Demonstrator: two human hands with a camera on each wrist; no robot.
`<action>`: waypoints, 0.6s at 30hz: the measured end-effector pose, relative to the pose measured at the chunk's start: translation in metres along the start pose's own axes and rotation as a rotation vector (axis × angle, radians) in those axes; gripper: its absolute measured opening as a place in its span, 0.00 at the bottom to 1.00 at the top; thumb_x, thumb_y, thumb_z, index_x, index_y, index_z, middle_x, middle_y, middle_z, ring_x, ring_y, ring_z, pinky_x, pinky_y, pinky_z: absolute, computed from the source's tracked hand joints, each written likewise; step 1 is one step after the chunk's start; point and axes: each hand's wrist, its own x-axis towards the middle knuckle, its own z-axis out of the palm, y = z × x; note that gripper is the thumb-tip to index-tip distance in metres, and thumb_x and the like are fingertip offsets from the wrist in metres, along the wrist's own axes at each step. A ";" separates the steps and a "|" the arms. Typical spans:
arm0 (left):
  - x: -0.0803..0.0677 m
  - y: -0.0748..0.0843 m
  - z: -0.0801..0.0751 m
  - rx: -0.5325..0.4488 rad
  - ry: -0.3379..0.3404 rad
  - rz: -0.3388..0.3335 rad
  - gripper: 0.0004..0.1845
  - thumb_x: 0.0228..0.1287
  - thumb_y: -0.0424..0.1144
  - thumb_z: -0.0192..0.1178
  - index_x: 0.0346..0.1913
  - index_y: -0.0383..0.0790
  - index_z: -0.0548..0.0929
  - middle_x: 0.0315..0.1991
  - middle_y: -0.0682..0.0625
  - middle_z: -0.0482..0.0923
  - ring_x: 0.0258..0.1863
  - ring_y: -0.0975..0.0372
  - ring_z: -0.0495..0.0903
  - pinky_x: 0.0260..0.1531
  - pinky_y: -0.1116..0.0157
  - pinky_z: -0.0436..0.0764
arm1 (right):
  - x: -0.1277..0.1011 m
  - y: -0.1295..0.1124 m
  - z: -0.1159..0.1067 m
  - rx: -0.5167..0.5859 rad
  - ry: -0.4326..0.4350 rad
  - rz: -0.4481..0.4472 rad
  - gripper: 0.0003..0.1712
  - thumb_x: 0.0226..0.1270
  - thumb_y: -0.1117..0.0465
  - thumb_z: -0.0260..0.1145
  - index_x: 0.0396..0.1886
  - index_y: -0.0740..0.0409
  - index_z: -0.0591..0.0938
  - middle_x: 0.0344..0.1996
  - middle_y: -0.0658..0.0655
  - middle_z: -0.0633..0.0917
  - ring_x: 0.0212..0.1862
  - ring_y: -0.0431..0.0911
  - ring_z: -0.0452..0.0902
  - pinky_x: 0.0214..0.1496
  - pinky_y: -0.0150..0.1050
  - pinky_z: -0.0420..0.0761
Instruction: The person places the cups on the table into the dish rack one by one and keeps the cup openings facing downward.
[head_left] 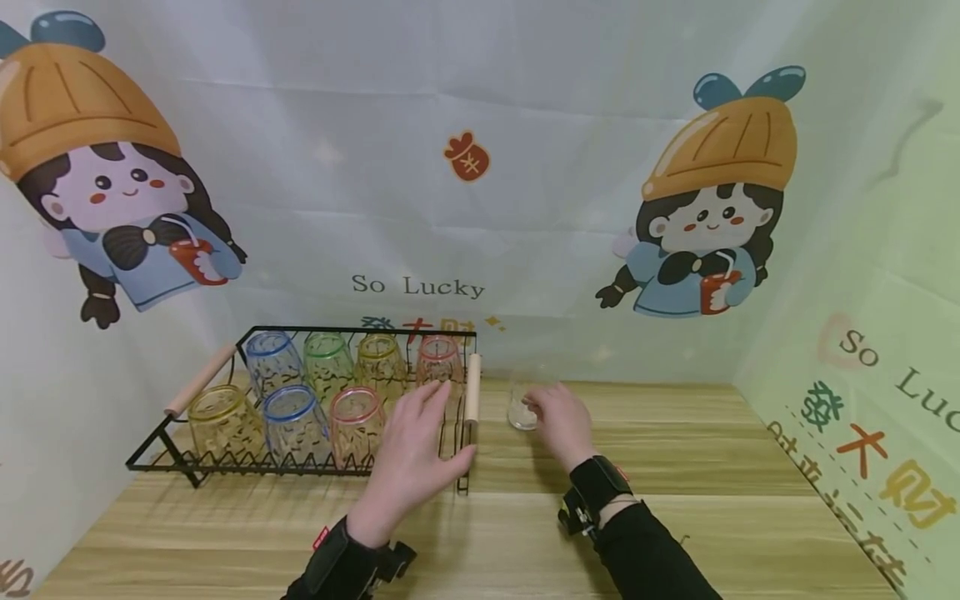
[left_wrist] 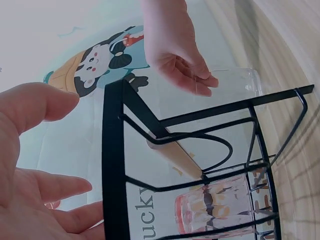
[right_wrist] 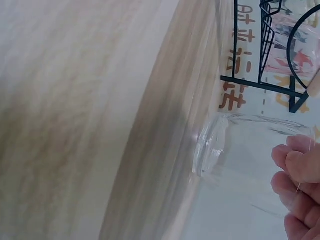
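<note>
My right hand [head_left: 564, 421] pinches the rim of a clear, uncoloured glass [right_wrist: 214, 145] between thumb and fingers. The glass stands upright on the wooden table, just right of a black wire rack [head_left: 161, 443]. My left hand [head_left: 411, 454] is spread over the rack's front right corner, thumb apart from the fingers, holding nothing. It hides part of a pink-rimmed glass [head_left: 354, 421] in the front row. Behind its fingertips, in the back row, is another pink-rimmed glass [head_left: 438, 354]. In the left wrist view, the rack's black frame [left_wrist: 114, 165] stands close by the fingers.
The rack also holds glasses with yellow [head_left: 217, 417], blue [head_left: 296, 421] and green rims [head_left: 327, 358]. Pale wooden handles sit at its left [head_left: 201, 379] and right ends [head_left: 473, 387]. A printed cloth [head_left: 540, 250] hangs behind the wooden table [head_left: 675, 467].
</note>
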 end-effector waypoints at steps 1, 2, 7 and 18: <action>0.001 0.001 0.000 -0.003 0.000 -0.003 0.48 0.46 0.45 0.77 0.69 0.28 0.69 0.65 0.33 0.68 0.64 0.40 0.66 0.64 0.40 0.66 | -0.001 0.000 -0.002 0.006 0.004 0.006 0.07 0.59 0.72 0.70 0.35 0.58 0.87 0.34 0.56 0.88 0.40 0.52 0.83 0.59 0.50 0.79; 0.002 0.001 0.001 -0.002 0.000 -0.001 0.48 0.46 0.46 0.77 0.69 0.28 0.69 0.65 0.33 0.68 0.64 0.40 0.67 0.64 0.40 0.67 | -0.002 0.000 -0.004 0.011 0.007 0.014 0.07 0.59 0.72 0.71 0.35 0.58 0.87 0.33 0.55 0.88 0.40 0.52 0.83 0.55 0.49 0.81; 0.006 0.004 0.002 0.001 0.002 0.009 0.48 0.47 0.46 0.77 0.69 0.28 0.68 0.66 0.33 0.68 0.64 0.41 0.67 0.65 0.42 0.66 | -0.007 -0.004 -0.016 0.049 0.023 0.051 0.08 0.57 0.70 0.72 0.36 0.58 0.88 0.33 0.55 0.88 0.38 0.53 0.82 0.41 0.49 0.83; 0.010 0.010 0.003 -0.038 0.003 -0.029 0.48 0.47 0.45 0.76 0.71 0.31 0.67 0.67 0.34 0.66 0.65 0.43 0.65 0.66 0.42 0.65 | -0.018 -0.013 -0.041 0.151 0.112 0.023 0.10 0.56 0.75 0.71 0.37 0.62 0.88 0.33 0.58 0.89 0.37 0.53 0.84 0.64 0.54 0.74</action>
